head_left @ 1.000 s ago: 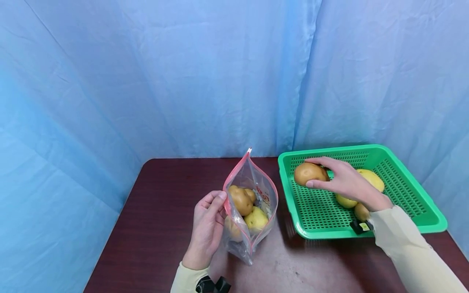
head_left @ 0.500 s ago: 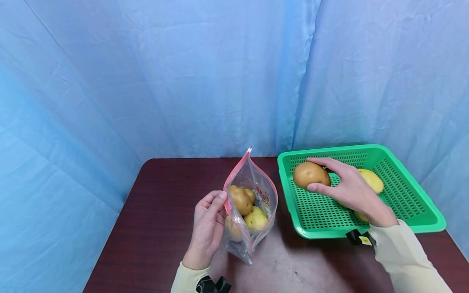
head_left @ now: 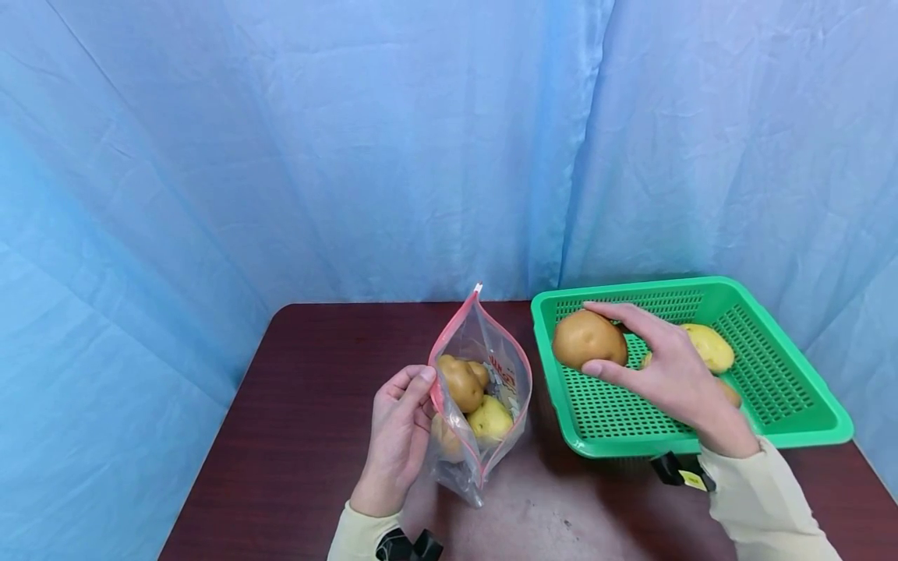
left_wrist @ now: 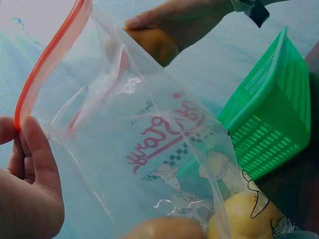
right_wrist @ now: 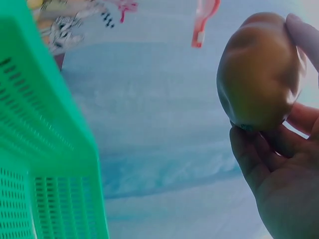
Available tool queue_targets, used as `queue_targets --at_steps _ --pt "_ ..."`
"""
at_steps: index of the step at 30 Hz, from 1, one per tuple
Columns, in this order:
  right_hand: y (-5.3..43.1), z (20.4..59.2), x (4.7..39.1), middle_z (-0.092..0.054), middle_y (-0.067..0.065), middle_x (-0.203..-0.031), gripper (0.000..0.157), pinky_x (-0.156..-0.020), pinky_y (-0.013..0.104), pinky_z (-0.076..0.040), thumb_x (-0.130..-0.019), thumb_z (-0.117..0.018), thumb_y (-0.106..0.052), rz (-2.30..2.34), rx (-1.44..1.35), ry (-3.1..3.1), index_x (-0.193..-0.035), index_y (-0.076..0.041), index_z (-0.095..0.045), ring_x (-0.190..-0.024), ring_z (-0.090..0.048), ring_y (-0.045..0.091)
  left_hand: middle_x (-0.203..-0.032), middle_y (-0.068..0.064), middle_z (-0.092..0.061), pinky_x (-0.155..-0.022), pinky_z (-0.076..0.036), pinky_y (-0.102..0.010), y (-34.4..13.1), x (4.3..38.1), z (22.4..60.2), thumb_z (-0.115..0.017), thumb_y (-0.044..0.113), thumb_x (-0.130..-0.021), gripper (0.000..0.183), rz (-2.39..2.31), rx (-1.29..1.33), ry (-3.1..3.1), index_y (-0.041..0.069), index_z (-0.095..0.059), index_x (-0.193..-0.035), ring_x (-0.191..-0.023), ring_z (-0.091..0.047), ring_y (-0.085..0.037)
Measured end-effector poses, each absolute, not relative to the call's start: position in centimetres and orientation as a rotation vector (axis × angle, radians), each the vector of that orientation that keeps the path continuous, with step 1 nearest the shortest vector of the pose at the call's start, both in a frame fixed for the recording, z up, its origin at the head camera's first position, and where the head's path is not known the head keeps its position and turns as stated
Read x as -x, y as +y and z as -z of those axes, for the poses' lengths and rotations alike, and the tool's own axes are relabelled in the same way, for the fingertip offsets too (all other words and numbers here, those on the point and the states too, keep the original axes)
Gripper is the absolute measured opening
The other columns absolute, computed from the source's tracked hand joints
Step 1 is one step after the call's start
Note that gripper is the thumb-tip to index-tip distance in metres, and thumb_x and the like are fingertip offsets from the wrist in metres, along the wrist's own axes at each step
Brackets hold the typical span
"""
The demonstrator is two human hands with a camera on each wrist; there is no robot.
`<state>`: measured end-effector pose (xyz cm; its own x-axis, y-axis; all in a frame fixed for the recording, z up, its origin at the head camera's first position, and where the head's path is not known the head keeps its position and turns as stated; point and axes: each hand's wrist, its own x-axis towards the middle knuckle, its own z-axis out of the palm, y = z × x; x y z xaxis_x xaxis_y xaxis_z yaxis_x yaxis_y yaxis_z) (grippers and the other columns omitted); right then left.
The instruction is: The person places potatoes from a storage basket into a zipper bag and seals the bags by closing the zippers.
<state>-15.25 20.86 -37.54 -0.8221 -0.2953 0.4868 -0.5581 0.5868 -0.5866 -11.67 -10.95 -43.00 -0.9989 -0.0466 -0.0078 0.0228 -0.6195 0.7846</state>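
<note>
Curtain [head_left: 351, 156]: pale blue, filling the upper half of the head view.
Surface [head_left: 302, 421]: dark red-brown, across the lower half of the frame.
Basket [head_left: 610, 447]: green, mesh-sided, right of the frame; a big yellow potato [head_left: 710, 347] and a half-hidden brown potato [head_left: 731, 392] lie in it; others may be out of sight.
Bag [head_left: 500, 343]: clear, pink-edged, lower centre, mouth gaping; brown potatoes [head_left: 461, 384] and a round yellow potato [head_left: 491, 419] sit inside, so filling seems partly done.
Right hand [head_left: 669, 370]: right of centre, fingers and thumb curved round the held potato [head_left: 589, 340]; the step looks like carrying it from basket to bag.
Left hand [head_left: 396, 436]: lower centre, pinching the bag's left edge, apparently to hold the mouth apart.
Held potato: brown, raised before the basket's left part, touching neither basket nor bag; the next move calls for a shift leftward in the frame, over the mouth, then a low, gentle release.
Slider [head_left: 479, 287]: white, at the bag's top corner; closing looks like a later matter.
</note>
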Motion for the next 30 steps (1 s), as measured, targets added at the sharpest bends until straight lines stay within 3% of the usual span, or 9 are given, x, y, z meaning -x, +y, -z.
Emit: queue_targets --at_steps 7,13,15,18,22,30 --pt "19.0 37.1 14.4 -0.067 -0.003 -0.131 0.079 -0.093 0.013 -0.047 -0.068 -0.094 -0.004 -1.163 -0.778 -2.344 -0.140 -0.012 -0.064 -0.116 -0.059 0.001 -0.077 0.002 -0.065 -0.063 -0.052 -0.017 -10.8 11.7 43.0 -0.057 -0.001 -0.098 0.018 2.797 -0.045 -1.344 0.007 -0.069 -0.088 -0.066 -0.060 -0.005" --pt "17.2 36.7 13.8 -0.067 -0.001 -0.133 0.081 -0.096 0.017 -0.048 -0.067 -0.096 -0.006 -1.257 -0.880 -2.275 -0.141 -0.012 -0.063 -0.121 -0.060 0.007 -0.077 0.003 -0.065 -0.064 -0.052 -0.017 -10.8 11.6 42.9 -0.058 0.000 -0.099 0.018 2.796 -0.036 -1.352 0.008 -0.070 -0.088 -0.066 -0.060 -0.005" --pt "16.6 36.7 13.7 -0.066 0.001 -0.134 0.080 -0.097 0.018 -0.049 -0.068 -0.097 -0.011 -1.280 -0.911 -2.254 -0.140 -0.010 -0.063 -0.121 -0.060 0.009 -0.077 0.003 -0.065 -0.064 -0.053 -0.017 -10.8 11.6 42.9 -0.058 0.000 -0.099 0.018 2.794 -0.042 -1.356 0.008 -0.070 -0.089 -0.066 -0.061 -0.005" --pt "15.6 36.5 13.5 -0.066 0.004 -0.135 0.075 -0.097 0.020 -0.050 -0.075 -0.094 -0.030 -1.300 -0.958 -2.216 -0.140 -0.009 -0.063 -0.123 -0.060 0.012 -0.077 0.003 -0.065 -0.064 -0.053 -0.017 -10.8 11.6 42.9 -0.058 0.000 -0.099 0.018 2.789 -0.048 -1.360 0.008 -0.070 -0.089 -0.066 -0.061 -0.005" --pt "14.3 36.4 13.3 -0.067 0.004 -0.133 0.074 -0.098 0.021 -0.050 -0.084 -0.080 -0.054 -1.289 -1.013 -2.163 -0.139 -0.008 -0.064 -0.125 -0.060 0.016 -0.076 0.002 -0.064 -0.063 -0.052 -0.017 -10.8 11.6 42.9 -0.058 -0.001 -0.099 0.018 2.793 -0.051 -1.353 0.008 -0.070 -0.089 -0.066 -0.060 -0.005" --pt "12.2 36.4 13.2 -0.067 0.007 -0.131 0.073 -0.101 0.022 -0.048 -0.087 -0.075 -0.058 -1.239 -1.100 -2.101 -0.137 -0.006 -0.064 -0.120 -0.063 0.019 -0.077 0.002 -0.064 -0.064 -0.053 -0.017 -10.7 11.7 42.8 -0.059 0.001 -0.099 0.017 2.797 -0.058 -1.358 0.009 -0.071 -0.090 -0.066 -0.060 -0.006"
